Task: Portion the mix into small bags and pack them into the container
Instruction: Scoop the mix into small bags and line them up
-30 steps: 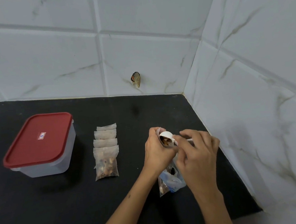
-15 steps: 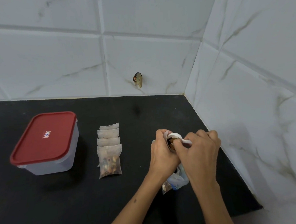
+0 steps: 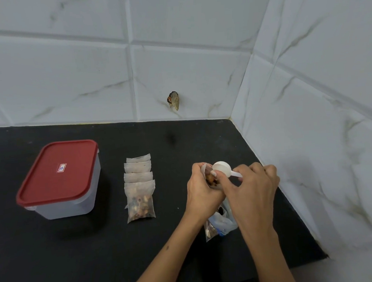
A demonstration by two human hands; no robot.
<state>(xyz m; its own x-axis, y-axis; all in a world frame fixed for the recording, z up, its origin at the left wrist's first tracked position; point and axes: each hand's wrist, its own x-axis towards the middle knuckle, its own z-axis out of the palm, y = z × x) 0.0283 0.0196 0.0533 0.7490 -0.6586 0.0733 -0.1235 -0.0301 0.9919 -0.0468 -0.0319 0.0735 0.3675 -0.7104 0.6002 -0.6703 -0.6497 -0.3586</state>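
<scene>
Spanning most of the lower view, black countertop, bounded behind and on the right by white marble-look wall tiles. Rectangular translucent container at left on the counter, red lid seated on it, small sticker on lid centre. Near its right, a row of small bags lying flat and overlapping; the nearest one visibly filled with mix, contents of the three behind not clear. Both hands together at right of the row. Left hand grips a small bag upright by its mouth, brown mix visible inside. Right hand pinches the handle of a white scoop, bowl at the bag opening. Below the hands, a crumpled clear supply bag on the counter, partly hidden by the wrists. Small brownish object stuck on the back wall; identity cannot be told.
</scene>
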